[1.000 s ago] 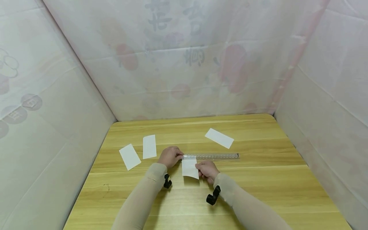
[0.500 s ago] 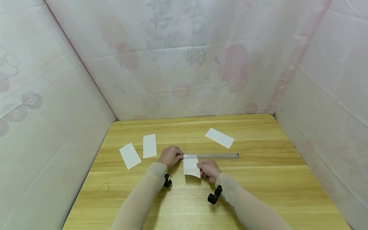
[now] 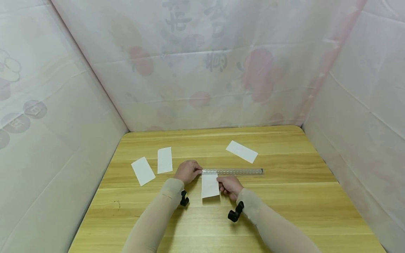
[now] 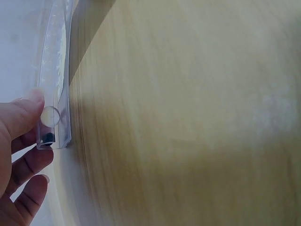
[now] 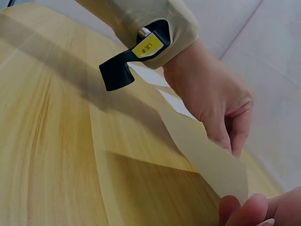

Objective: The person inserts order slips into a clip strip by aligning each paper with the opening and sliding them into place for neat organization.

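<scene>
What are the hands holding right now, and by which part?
The right hand pinches the paper slip by its right edge. The left hand presses its fingertips on the left end of the clear ruler, which lies flat on the table.

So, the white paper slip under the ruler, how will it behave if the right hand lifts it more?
The paper slip is probably floppy: in the right wrist view its free end curves up off the table. It looks thin and light, so the right hand likely needs only a pinch. It may slide or tear where the clear ruler, pressed by the left hand, pins it.
</scene>
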`<control>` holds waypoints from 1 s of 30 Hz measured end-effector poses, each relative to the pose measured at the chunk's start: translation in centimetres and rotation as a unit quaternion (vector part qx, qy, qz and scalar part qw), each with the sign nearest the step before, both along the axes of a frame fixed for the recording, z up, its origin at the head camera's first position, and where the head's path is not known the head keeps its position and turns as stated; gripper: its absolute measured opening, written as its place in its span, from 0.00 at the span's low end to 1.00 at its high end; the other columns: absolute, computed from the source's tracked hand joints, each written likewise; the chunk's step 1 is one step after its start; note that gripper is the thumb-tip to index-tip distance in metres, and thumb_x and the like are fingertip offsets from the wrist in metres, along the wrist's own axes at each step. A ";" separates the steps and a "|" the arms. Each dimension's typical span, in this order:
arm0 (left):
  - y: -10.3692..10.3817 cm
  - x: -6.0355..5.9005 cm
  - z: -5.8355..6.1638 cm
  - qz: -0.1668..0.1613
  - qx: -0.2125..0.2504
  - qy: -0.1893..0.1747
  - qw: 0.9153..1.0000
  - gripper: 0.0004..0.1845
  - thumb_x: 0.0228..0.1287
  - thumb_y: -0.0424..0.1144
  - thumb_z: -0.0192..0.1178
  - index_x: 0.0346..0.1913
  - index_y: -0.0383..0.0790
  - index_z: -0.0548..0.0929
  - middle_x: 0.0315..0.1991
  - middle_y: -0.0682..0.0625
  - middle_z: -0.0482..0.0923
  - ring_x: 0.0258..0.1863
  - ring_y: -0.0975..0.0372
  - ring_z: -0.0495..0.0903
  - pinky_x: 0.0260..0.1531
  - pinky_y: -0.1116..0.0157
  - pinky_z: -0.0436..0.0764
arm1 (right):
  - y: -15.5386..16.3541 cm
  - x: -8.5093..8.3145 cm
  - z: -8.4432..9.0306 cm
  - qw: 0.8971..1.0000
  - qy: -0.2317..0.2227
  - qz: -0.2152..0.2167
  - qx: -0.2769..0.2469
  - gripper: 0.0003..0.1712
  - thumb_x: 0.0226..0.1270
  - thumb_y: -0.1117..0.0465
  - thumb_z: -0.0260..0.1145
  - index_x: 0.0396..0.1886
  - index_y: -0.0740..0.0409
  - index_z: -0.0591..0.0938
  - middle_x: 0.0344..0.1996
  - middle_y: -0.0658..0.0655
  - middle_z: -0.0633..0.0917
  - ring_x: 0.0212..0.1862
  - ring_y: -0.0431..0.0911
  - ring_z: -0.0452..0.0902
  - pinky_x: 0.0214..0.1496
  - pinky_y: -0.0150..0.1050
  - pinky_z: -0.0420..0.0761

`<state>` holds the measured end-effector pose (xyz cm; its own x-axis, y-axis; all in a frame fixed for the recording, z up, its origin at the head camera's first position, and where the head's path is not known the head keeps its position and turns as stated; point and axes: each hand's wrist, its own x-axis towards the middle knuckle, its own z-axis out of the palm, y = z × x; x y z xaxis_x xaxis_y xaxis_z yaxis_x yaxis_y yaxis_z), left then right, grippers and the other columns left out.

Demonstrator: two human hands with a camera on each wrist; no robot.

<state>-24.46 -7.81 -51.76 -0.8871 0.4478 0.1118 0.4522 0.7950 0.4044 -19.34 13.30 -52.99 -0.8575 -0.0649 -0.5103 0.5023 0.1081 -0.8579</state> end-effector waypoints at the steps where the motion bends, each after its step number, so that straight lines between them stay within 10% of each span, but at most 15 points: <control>1: 0.0 0.0 0.0 0.002 -0.001 -0.002 1.000 0.07 0.62 0.43 0.66 0.40 0.48 0.90 0.42 0.55 0.84 0.43 0.61 0.81 0.49 0.61 0.78 | 0.0 -0.1 0.0 1.000 -0.003 -0.002 -0.003 0.13 0.66 0.62 0.59 0.23 0.63 0.81 0.13 0.50 0.74 0.15 0.35 0.65 0.15 0.25 0.63; 9: 0.1 0.1 0.1 0.004 -0.007 -0.002 1.000 0.07 0.62 0.43 0.65 0.41 0.48 0.90 0.43 0.55 0.84 0.44 0.61 0.81 0.50 0.61 0.78 | -0.2 -0.3 0.0 1.000 -0.004 -0.022 -0.011 0.18 0.64 0.65 0.60 0.13 0.58 0.74 0.10 0.50 0.70 0.13 0.37 0.63 0.14 0.27 0.63; 15: 0.1 0.0 0.0 -0.001 -0.007 0.007 1.000 0.07 0.62 0.43 0.66 0.40 0.48 0.90 0.42 0.56 0.84 0.43 0.61 0.81 0.49 0.61 0.78 | -0.3 -0.2 0.4 0.998 -0.013 -0.047 -0.037 0.03 0.62 0.69 0.59 0.32 0.67 0.78 0.17 0.51 0.71 0.16 0.37 0.66 0.16 0.27 0.65; 21: 0.1 0.0 0.0 0.001 -0.010 0.005 1.000 0.07 0.62 0.43 0.66 0.41 0.48 0.90 0.42 0.56 0.83 0.44 0.61 0.81 0.50 0.61 0.77 | -0.1 0.0 0.4 0.998 -0.007 -0.056 -0.040 0.18 0.65 0.69 0.59 0.53 0.74 0.74 0.25 0.54 0.73 0.17 0.37 0.66 0.17 0.27 0.65; 30: 0.1 0.1 0.2 0.001 -0.012 0.000 1.000 0.07 0.62 0.43 0.65 0.41 0.48 0.90 0.42 0.56 0.83 0.43 0.62 0.81 0.48 0.62 0.78 | 0.3 0.0 0.0 0.998 0.001 -0.057 -0.025 0.17 0.65 0.68 0.59 0.52 0.72 0.76 0.29 0.57 0.75 0.18 0.37 0.67 0.18 0.28 0.67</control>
